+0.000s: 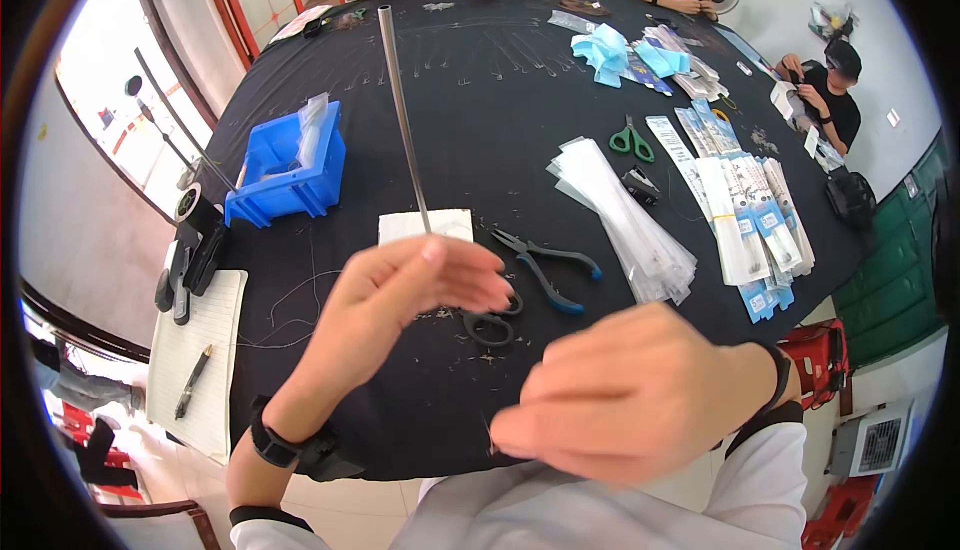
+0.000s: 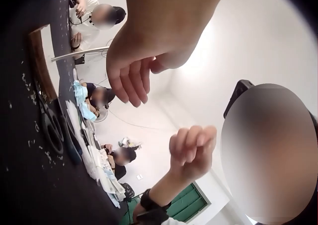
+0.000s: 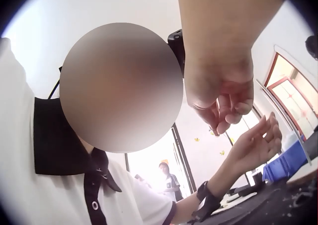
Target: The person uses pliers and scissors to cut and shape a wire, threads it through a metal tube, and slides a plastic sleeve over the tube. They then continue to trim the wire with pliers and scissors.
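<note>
A black cloth [image 1: 500, 150] covers a large table scattered with small pale scraps; pale walls [image 1: 870, 0] rise round the room, with a red-framed door [image 1: 232, 10] at eleven o'clock and a green door [image 1: 888, 285] at three; three other people sit at the table, at twelve, one and two. One metal rod [image 1: 402, 110] rises from one white-topped block [image 1: 450, 224] just beyond the left hand [image 1: 395, 295]; that hand is loosely open, its fingers relaxed and slightly bent; the right hand [image 1: 625, 390], at four o'clock from it, has its fingers bent inward, and I cannot tell whether they pinch anything. Two pairs of scissors lie out: black-handled scissors [image 1: 488, 341] beside the left hand and green-handled scissors [image 1: 631, 138] at one o'clock; there is one pair of pliers [image 1: 545, 275] between the hands and the green-handled scissors, one blue bin [image 1: 326, 165] at ten, and one lined notebook [image 1: 222, 350] at eight with one pen [image 1: 192, 385] on it; a fan of clear sleeves [image 1: 625, 220] lies at two.
</note>
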`<action>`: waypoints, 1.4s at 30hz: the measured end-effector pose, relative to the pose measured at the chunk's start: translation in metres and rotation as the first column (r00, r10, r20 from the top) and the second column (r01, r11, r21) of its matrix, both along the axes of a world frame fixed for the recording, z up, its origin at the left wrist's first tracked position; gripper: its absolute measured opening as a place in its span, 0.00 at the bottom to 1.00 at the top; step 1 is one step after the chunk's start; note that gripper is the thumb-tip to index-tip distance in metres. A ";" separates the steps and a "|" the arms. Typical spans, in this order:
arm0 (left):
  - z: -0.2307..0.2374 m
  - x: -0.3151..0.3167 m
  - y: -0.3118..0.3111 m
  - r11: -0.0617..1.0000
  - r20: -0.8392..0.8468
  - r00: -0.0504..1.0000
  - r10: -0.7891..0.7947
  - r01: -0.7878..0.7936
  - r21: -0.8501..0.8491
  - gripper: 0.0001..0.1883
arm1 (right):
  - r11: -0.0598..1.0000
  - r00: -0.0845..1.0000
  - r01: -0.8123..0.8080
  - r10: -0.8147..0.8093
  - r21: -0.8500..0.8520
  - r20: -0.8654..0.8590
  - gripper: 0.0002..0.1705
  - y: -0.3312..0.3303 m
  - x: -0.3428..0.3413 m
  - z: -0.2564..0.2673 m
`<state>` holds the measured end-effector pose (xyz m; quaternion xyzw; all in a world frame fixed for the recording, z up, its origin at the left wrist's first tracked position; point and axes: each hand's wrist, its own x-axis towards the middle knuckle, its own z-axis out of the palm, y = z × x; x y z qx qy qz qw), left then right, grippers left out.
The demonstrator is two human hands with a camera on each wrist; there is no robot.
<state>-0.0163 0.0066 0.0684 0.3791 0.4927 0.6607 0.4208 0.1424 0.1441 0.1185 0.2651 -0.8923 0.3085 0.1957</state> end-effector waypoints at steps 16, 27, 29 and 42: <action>0.021 0.033 -0.014 0.966 0.286 0.923 -0.257 0.246 0.075 0.24 | 0.878 0.873 0.454 -0.405 -0.150 0.272 0.03 0.051 -0.052 -0.021; 0.048 0.039 0.004 0.976 0.239 0.967 -0.091 0.039 0.212 0.22 | 0.743 0.860 0.390 -0.082 -0.544 0.504 0.06 0.027 -0.051 -0.069; 0.044 0.031 0.010 0.946 0.252 0.954 -0.161 0.076 0.314 0.21 | 0.675 0.917 0.322 -0.048 -0.664 0.396 0.07 0.014 -0.052 -0.094; 0.018 0.007 0.027 0.983 -0.017 0.989 0.147 -0.144 0.118 0.21 | 0.572 0.734 0.482 0.150 -0.664 0.663 0.08 -0.012 -0.031 -0.081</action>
